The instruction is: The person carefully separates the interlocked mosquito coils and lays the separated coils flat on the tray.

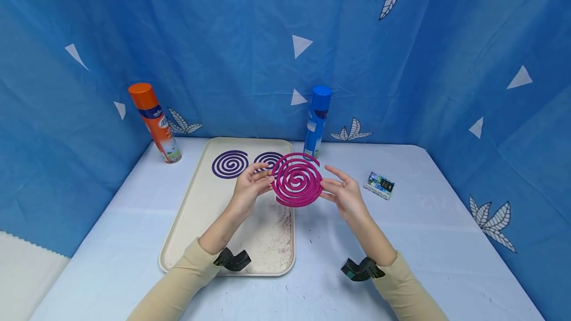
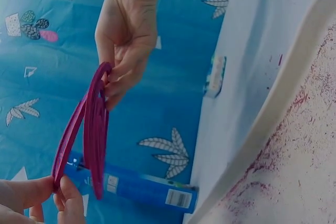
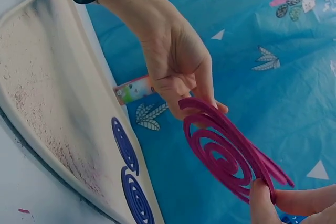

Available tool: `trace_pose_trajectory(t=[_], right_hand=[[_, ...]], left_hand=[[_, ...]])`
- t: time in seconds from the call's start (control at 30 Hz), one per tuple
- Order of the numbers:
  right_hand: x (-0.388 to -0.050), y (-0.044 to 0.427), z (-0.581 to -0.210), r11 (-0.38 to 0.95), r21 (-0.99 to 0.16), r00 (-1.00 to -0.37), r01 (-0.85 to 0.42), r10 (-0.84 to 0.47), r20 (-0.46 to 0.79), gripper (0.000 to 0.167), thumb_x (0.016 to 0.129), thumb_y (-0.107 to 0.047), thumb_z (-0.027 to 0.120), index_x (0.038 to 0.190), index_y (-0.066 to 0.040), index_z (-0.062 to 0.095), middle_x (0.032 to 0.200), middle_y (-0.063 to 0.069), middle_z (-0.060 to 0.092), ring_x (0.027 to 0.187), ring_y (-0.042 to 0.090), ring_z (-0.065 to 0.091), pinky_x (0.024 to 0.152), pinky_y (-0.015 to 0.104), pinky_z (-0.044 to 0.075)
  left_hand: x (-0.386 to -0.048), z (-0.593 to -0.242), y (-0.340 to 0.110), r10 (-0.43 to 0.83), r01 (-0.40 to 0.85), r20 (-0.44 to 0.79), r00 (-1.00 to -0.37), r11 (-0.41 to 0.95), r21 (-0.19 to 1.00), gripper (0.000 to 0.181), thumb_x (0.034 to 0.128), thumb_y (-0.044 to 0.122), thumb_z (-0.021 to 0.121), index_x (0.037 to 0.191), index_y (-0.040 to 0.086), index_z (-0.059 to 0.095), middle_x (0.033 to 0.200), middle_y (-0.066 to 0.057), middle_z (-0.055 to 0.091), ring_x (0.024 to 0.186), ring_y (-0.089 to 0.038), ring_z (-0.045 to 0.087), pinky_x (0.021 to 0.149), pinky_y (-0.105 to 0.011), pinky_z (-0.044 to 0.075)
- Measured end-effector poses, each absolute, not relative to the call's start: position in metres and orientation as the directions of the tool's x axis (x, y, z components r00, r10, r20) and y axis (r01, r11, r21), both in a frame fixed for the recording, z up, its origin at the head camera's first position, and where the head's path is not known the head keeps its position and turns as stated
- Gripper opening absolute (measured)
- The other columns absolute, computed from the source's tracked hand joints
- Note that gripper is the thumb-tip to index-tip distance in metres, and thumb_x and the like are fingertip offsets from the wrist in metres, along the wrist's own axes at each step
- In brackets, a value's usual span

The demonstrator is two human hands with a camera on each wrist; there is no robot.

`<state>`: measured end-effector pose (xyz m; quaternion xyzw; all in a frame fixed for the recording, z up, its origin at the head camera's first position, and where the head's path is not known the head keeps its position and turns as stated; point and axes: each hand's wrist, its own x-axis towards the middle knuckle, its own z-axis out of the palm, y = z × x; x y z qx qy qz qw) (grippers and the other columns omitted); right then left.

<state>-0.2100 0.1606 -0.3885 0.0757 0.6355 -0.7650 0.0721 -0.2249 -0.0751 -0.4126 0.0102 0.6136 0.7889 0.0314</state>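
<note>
A magenta mosquito coil (image 1: 298, 181) is held up in the air above the right side of the tray. It looks like a nested pair whose two spirals have partly spread apart at their outer arms, as the left wrist view shows edge-on. My left hand (image 1: 247, 191) pinches its left rim between thumb and fingers. On the opposite rim, the thumb and fingers of my right hand (image 1: 349, 194) pinch it, with the index finger raised off. Two purple coils lie on the tray: one purple coil (image 1: 230, 164) in full view, another purple coil (image 1: 267, 154) partly behind my left hand.
The cream tray (image 1: 200, 227) carries reddish crumbs along its right side. An orange spray can (image 1: 156, 123) stands at the back left, a blue spray can (image 1: 315, 123) behind the coil. A small printed box (image 1: 380, 185) lies to the right. Blue curtains enclose the table.
</note>
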Motion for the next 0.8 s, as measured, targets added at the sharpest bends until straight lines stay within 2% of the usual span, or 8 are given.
trace_pose_trajectory(t=[0.17,0.37,0.5,0.7,0.8], right_hand=[[-0.209,0.16,-0.388,-0.196,-0.959,-0.979,0.204,-0.025,-0.203,0.055,0.092,0.003,0.055,0.144,-0.006,0.039,0.076,-0.01,0.07,0.074,0.004,0.068,0.068,0.023,0.059],[-0.208,0.157,-0.39,-0.169,-0.969,-0.982,0.183,0.006,-0.186,0.053,0.092,0.002,0.056,0.142,-0.006,0.042,0.077,-0.011,0.07,0.075,0.003,0.069,0.069,0.024,0.059],[-0.208,0.155,-0.393,-0.151,-0.971,-0.982,0.184,0.009,-0.187,0.052,0.092,0.0,0.057,0.142,-0.006,0.042,0.077,-0.012,0.07,0.076,0.003,0.069,0.07,0.024,0.059],[-0.207,0.152,-0.397,-0.152,-0.968,-0.98,0.199,-0.001,-0.201,0.049,0.094,-0.003,0.056,0.141,-0.007,0.042,0.081,-0.011,0.071,0.078,0.004,0.069,0.072,0.023,0.059],[-0.206,0.15,-0.398,-0.165,-0.964,-0.978,0.208,-0.001,-0.21,0.05,0.094,-0.003,0.056,0.142,-0.006,0.042,0.081,-0.011,0.07,0.079,0.005,0.068,0.072,0.023,0.059]], left_hand=[[-0.224,-0.412,-0.075,0.042,-0.05,-0.041,-0.998,-0.254,0.966,0.03,0.0886,-0.005,0.059,0.116,0.005,0.051,0.087,0.008,0.067,0.077,-0.003,0.066,0.07,-0.018,0.057],[-0.224,-0.407,-0.078,0.05,-0.114,-0.105,-0.993,-0.276,0.954,0.035,0.0898,-0.003,0.058,0.123,0.003,0.049,0.082,0.011,0.066,0.075,-0.001,0.064,0.071,-0.017,0.057],[-0.223,-0.403,-0.08,0.031,-0.114,-0.11,-0.993,-0.304,0.946,0.038,0.0899,-0.004,0.057,0.126,0.0,0.046,0.08,0.012,0.067,0.072,0.0,0.064,0.068,-0.016,0.056],[-0.221,-0.401,-0.078,0.053,-0.101,-0.089,-0.995,-0.285,0.953,0.033,0.0901,-0.003,0.058,0.121,-0.001,0.046,0.081,0.011,0.067,0.074,-0.002,0.065,0.069,-0.018,0.057],[-0.22,-0.4,-0.084,0.022,-0.097,-0.095,-0.995,-0.295,0.951,0.03,0.0899,-0.004,0.058,0.117,0.003,0.048,0.082,0.011,0.067,0.074,-0.002,0.065,0.07,-0.018,0.057]])
